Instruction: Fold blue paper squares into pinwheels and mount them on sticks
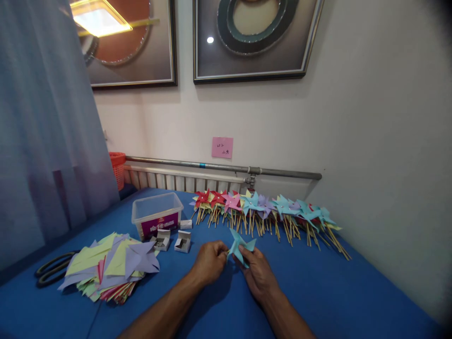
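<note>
Across the far side of the blue table, a long row of finished pinwheels lies on wooden sticks, so plenty looks done. Plenty seems left too: a thick pile of cut paper sits at the left, flat and unfolded, beside dark-handled scissors. Between pile and row stand a plastic tub and small open boxes. From where I stand, one light blue pinwheel is up between the hands, its blades already formed; I can't tell whether it has a stick. The right hand, palm turned upward, pinches it, thumb on top. The left hand is curled, thumb and forefinger seemingly nipping its left edge. Both forearms reach forward, converging.
</note>
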The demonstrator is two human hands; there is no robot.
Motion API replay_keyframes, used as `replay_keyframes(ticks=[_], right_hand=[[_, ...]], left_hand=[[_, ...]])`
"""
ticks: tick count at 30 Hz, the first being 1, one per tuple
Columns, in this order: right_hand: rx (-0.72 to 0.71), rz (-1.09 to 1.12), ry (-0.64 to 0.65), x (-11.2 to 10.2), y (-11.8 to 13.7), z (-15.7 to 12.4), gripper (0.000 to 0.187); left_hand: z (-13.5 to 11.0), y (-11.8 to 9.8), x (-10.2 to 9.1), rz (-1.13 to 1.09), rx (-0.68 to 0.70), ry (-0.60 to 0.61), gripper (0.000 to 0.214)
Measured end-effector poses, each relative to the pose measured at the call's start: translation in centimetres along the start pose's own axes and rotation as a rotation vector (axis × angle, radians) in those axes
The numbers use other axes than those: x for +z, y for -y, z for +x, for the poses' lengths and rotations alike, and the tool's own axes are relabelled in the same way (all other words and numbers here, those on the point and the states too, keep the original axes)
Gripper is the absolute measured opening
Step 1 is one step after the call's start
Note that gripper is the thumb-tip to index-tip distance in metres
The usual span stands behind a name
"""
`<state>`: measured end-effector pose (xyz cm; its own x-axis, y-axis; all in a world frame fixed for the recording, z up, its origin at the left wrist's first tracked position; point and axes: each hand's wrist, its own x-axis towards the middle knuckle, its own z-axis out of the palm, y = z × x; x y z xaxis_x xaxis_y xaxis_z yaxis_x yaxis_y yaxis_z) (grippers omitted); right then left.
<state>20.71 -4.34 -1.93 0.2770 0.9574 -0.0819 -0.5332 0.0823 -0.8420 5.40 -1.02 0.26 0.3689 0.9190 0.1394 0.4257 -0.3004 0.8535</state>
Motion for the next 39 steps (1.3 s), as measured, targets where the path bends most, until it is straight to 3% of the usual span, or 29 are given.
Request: replay_keyframes(ticks=[20,39], right_hand=[[0.008,0.046,-0.006,-0.3,-0.4,0.3,0.038],[0.046,0.034,-0.010,0.0,0.0,0.1,0.041]], left_hand=[[-1.2,-1.1,0.3,0.377,0.040,-0.083,0.021],[-1.0,-1.2,-0.3,0.290,0.013,-0.060,0.023]])
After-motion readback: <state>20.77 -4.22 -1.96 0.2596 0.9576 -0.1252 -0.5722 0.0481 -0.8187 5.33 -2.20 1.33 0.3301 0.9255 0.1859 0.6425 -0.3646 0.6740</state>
